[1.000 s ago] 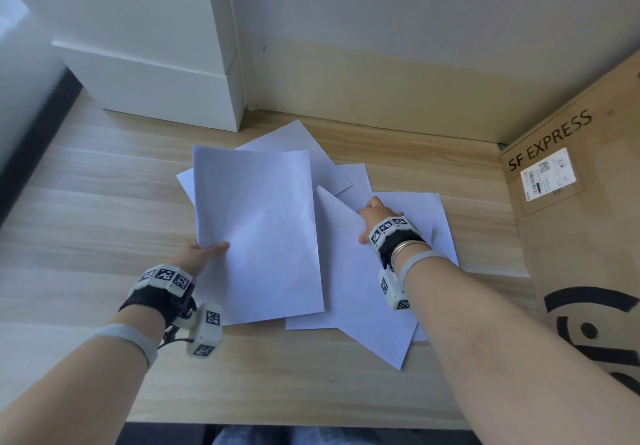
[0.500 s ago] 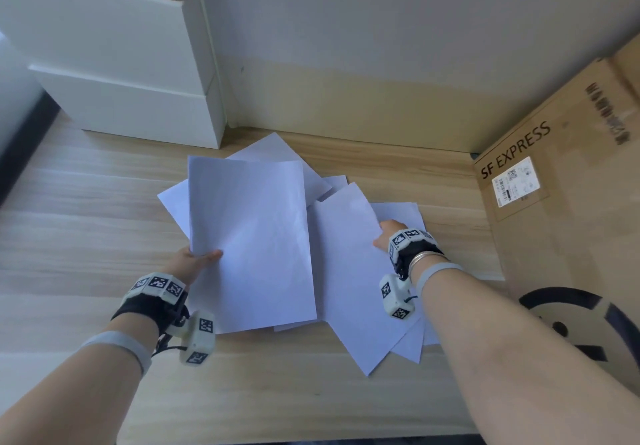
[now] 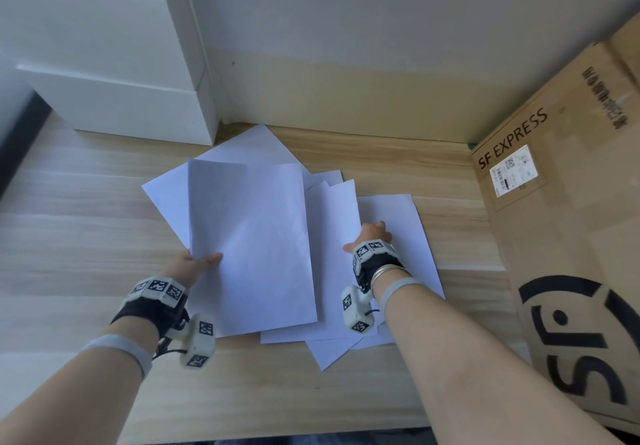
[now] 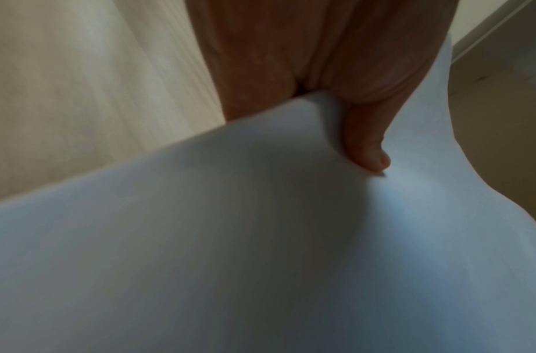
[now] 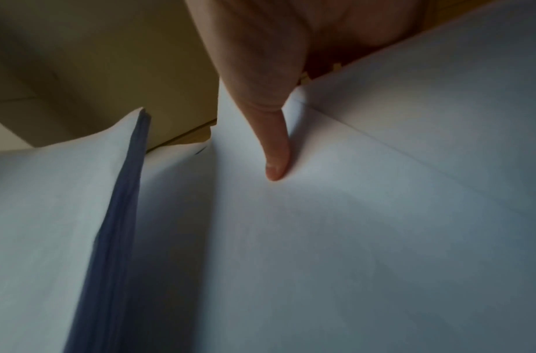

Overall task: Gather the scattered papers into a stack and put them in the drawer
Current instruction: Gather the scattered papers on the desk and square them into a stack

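Pale wood-grain table against a grey-and-cream wall; large brown cardboard shipping box at right, white drawer unit at back left, fronts closed as far as I can see. White paper sheets lie fanned in the middle of the table, overlapping at odd angles.

My left hand pinches a small batch of sheets at its left edge, thumb on top, fingers beneath; the batch is raised and bowed. My right hand has the next sheet at its right edge, thumb pressed on top; the fingers are out of view, so I cannot tell whether they curl under.

Judgement: gathering about half done. To do this step well, I should slide the right sheet under the held batch, keep the left grip firm but flat to avoid creasing, then collect the lower sheets and tap edges square on the table before going to the drawer.
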Available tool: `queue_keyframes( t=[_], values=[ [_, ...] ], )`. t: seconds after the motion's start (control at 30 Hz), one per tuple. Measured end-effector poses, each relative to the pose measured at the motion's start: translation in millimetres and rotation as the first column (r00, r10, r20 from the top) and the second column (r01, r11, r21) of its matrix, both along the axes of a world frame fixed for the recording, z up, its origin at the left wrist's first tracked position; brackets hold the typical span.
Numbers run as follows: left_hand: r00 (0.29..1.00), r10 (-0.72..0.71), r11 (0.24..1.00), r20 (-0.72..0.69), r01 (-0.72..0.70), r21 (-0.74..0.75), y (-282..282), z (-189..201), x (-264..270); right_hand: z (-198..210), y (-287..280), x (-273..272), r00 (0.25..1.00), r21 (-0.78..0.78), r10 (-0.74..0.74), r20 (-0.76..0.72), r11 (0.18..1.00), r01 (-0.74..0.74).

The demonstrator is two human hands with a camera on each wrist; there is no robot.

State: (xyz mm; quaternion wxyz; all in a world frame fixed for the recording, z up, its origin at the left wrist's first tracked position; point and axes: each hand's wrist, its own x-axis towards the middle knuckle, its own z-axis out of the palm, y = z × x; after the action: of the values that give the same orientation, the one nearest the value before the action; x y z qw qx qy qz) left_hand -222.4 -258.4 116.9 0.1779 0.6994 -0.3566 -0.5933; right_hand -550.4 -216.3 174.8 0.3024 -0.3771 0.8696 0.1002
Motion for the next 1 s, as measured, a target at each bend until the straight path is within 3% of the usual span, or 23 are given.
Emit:
queue_keyframes(
  t=[0.17,0.3,0.5,0.67,1.0],
  values=[
    [1.000,-0.007,1.000,-0.008,0.007,0.003,2,-2,3,-6,4,2,0.996,-0.114,0.012,0.089,0.994,-0.002],
    [1.000,-0.018,1.000,-0.001,0.018,0.014,1,-1,2,-1,11,-5,0.986,-0.227,-0.109,0.127,0.964,0.136],
    [0.999,-0.036,0.999,-0.012,0.037,0.018,2,11,-10,13,27,-45,0.987,-0.244,-0.145,0.072,0.957,0.159],
    [0.998,-0.049,0.998,-0.033,0.050,0.023,1,11,-20,19,42,-72,0.976,-0.287,-0.189,0.110,0.934,0.214],
    [0.996,-0.046,0.999,-0.071,0.047,0.006,-5,12,-29,12,51,-77,0.975,-0.245,-0.188,0.120,0.946,0.213]
  ],
)
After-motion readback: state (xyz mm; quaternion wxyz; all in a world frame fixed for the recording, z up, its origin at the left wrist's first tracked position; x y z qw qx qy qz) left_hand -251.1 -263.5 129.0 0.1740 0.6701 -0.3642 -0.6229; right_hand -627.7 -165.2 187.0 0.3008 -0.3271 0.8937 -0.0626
